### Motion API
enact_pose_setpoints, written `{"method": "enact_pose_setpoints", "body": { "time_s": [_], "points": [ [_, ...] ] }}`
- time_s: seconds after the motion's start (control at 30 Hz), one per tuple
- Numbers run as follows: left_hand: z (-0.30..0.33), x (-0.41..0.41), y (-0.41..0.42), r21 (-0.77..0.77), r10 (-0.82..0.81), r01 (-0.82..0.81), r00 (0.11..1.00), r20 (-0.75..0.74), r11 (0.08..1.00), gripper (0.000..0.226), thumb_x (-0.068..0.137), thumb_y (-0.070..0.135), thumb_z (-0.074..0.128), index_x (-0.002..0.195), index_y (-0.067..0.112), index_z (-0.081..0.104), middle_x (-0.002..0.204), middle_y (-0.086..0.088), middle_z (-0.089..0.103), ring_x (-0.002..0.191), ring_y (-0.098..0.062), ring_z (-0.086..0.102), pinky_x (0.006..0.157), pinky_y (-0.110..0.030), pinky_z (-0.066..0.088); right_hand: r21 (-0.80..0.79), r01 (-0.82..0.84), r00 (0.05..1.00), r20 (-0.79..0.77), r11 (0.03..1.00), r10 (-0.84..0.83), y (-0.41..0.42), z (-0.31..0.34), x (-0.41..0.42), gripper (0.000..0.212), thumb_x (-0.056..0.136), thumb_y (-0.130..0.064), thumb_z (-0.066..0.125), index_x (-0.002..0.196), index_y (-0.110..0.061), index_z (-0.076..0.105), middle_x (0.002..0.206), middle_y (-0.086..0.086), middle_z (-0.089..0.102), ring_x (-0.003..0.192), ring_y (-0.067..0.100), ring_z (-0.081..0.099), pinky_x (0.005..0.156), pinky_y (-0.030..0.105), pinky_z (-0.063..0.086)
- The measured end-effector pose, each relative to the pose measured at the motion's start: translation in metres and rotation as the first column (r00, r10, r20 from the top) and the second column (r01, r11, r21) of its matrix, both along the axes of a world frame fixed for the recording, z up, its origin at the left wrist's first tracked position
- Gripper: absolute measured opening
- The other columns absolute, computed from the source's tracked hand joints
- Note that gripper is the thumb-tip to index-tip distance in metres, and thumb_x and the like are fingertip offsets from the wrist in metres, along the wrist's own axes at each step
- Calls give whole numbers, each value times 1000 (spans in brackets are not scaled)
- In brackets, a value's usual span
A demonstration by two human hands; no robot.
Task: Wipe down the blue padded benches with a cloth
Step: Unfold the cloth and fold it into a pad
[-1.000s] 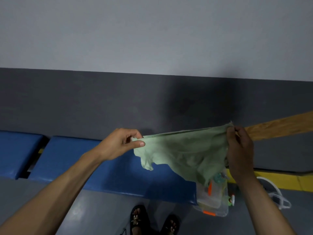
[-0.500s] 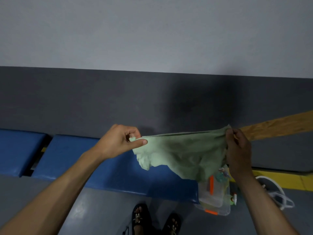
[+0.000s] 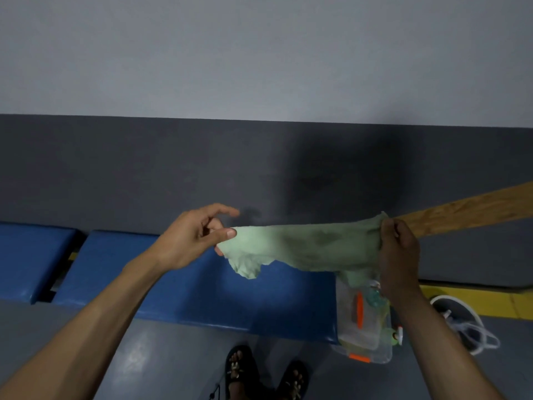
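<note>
Light, limp green cloth (image 3: 305,249) sags between both hands, left hand (image 3: 190,238) and right hand (image 3: 399,249) each pinching an end above the blue worktop (image 3: 202,290); best bunched into one palm for wiping

Pale green cloth (image 3: 302,249), darker blotches mid-span. Blue benches (image 3: 202,290). Wall (image 3: 259,53) light grey over dark grey. Yellow strip (image 3: 476,301) far right. Clear box (image 3: 366,336), orange clips.

No legible text or labels anywhere
</note>
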State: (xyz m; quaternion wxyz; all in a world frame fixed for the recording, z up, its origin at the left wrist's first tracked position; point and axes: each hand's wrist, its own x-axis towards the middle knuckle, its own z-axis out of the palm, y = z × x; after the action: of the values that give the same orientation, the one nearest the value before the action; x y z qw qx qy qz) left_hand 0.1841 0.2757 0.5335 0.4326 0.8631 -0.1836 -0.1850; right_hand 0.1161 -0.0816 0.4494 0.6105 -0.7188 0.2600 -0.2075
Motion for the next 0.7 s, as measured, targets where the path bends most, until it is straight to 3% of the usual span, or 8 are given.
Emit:
{"method": "enact_pose_setpoints", "body": {
  "time_s": [0.03,0.1,0.2,0.27,0.33,0.43,0.5,0.7],
  "points": [
    [-1,2,3,108,-42,33,996,80,994,27,96,36,62,121,26,64,70,4,71,73,-13,69,77,-31,54,-6,-3,1000,-5,1000,3,1,0,0,37,103,-30,48,66,-26,50,62,-7,45,63,5,41,60,31,33],
    [-2,5,4,210,-67,26,979,192,977,18,98,42,58,106,32,69,78,9,72,79,-11,69,78,-37,55,-11,-33,999,-5,999,33,3,1,0,37,104,-27,48,67,-27,50,58,-14,48,58,0,41,54,24,33],
    [-4,8,0,12,35,-36,999,39,999,22,97,38,60,89,20,70,87,7,72,86,-7,67,81,-35,54,80,-88,996,-21,993,90,3,-7,0,33,103,-34,50,75,-19,57,63,-14,54,63,3,48,58,22,37],
    [-3,9,-8,-133,92,-106,990,-108,985,27,99,36,58,88,12,66,79,-6,66,77,-13,61,74,-32,50,128,-108,993,-32,986,113,2,-14,1,45,95,-51,54,88,-7,60,80,12,59,78,14,54,69,31,40],
    [-3,8,-17,-196,164,-189,977,-137,962,22,101,26,55,90,9,63,74,-3,64,69,-12,61,66,-25,51,115,-91,994,-47,989,97,4,-17,2,55,95,-54,53,95,0,56,91,30,53,81,20,52,72,35,39],
    [-1,11,-26,-183,242,-241,970,-15,953,17,101,24,55,96,11,65,77,-5,68,68,-13,63,62,-29,56,106,-56,997,-39,993,60,11,-14,6,39,103,-36,48,90,0,55,79,14,53,76,16,50,69,33,39],
    [4,12,-27,-186,258,-245,965,47,952,17,100,23,56,97,10,67,79,-9,70,66,-15,64,61,-28,55,89,-42,998,-35,995,45,13,-13,9,35,104,-33,47,92,-3,59,82,7,57,77,13,52,69,32,41],
    [14,16,-10,-121,177,-174,984,17,977,18,92,27,68,86,10,71,84,-9,73,78,-21,69,75,-31,55,102,-68,996,-57,992,74,10,-16,10,38,92,-57,54,87,-22,67,89,14,63,83,17,58,74,39,46]
  ]
}}
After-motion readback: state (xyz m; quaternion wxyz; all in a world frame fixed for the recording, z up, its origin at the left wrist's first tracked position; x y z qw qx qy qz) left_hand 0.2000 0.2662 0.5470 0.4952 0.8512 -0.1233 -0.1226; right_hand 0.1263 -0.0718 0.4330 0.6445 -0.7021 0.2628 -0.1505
